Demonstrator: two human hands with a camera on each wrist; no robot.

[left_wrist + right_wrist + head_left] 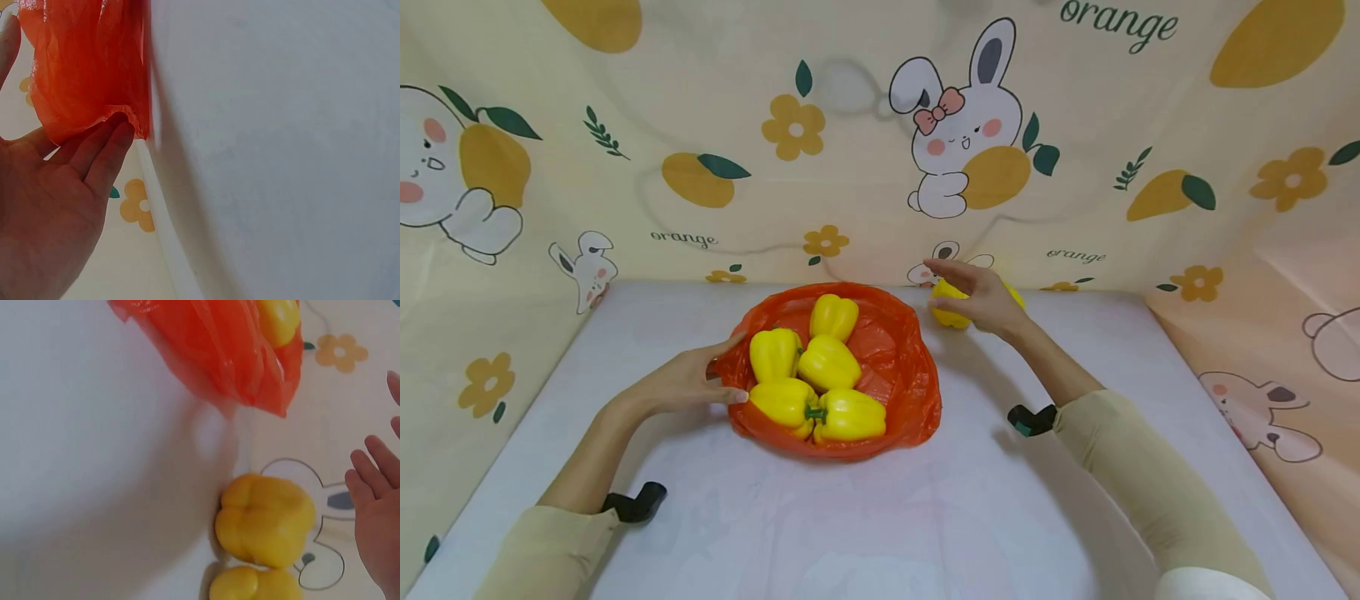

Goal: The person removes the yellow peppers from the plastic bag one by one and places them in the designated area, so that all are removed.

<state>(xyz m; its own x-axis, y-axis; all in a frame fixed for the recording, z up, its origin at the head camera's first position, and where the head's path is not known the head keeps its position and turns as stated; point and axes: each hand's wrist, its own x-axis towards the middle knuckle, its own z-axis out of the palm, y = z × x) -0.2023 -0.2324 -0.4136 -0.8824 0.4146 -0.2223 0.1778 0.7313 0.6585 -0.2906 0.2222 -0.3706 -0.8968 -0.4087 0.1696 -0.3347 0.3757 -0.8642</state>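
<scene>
A red plastic bag (880, 354) stands with its mouth wide open, several yellow bell peppers (827, 364) inside. My left hand (673, 382) touches the bag's left side. In the left wrist view, its fairly straight fingers (103, 153) rest against the bag's outer wall. To the right of the bag, my right hand (988, 304) hovers above and in front of a yellow bell pepper (950, 312), partly hiding it. The right wrist view shows that hand (381, 531) with extended fingers and nothing held, apart from the pepper (265, 519).
Beside that pepper, farther right, lies another yellow bell pepper (256, 586). A pale table (865, 533) carries everything. Behind it rises a cloth backdrop (850, 192) printed with rabbits and oranges. Dark wrist devices (638, 502) show at both cuffs.
</scene>
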